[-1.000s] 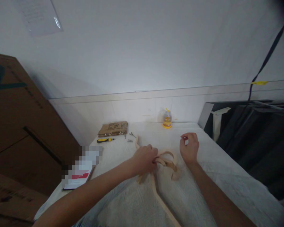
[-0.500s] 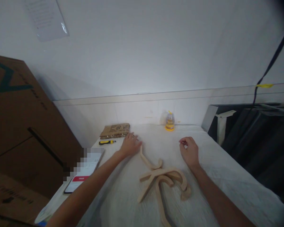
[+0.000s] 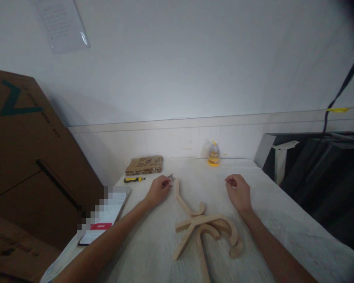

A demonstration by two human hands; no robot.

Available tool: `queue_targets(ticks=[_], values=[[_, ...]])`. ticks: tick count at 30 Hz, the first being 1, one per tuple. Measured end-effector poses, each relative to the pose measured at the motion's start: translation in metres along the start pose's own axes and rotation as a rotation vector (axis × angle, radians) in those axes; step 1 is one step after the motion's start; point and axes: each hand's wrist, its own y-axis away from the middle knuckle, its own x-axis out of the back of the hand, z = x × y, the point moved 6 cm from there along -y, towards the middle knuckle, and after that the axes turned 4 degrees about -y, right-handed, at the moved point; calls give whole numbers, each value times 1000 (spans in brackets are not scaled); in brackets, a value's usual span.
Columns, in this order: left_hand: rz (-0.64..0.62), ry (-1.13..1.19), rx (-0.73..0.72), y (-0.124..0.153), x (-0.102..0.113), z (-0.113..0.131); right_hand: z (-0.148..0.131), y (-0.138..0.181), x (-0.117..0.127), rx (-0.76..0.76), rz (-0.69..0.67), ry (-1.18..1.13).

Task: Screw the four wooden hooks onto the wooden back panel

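Left hand (image 3: 159, 190) curls beside metal screws (image 3: 171, 177), right hand (image 3: 238, 192) too, can't tell whether fingers pinch; curvy wooden pieces (image 3: 208, 220) sprawl.

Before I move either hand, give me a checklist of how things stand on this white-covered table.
1. Bare left hand beside the small, thin, dark metal screws: ok.
2. Screw gripped in the left hand: cannot tell, the fingers hide it.
3. Bare right hand apart from the pale, curved wooden pieces: ok.
4. Wooden pieces laid out separately: not ok, some overlap.
5. Yellow-and-black screwdriver lying uncovered, in front of the flat brown cardboard stack: ok.
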Motion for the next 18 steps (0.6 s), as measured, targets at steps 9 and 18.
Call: queue_targets(ticks=[9,18], values=[[-122,54,-54,-26,-21,-6,0,0,0,-53,-15,4],[-120,236,-75,-26,-12,-2,0,0,0,-80,-19,12]])
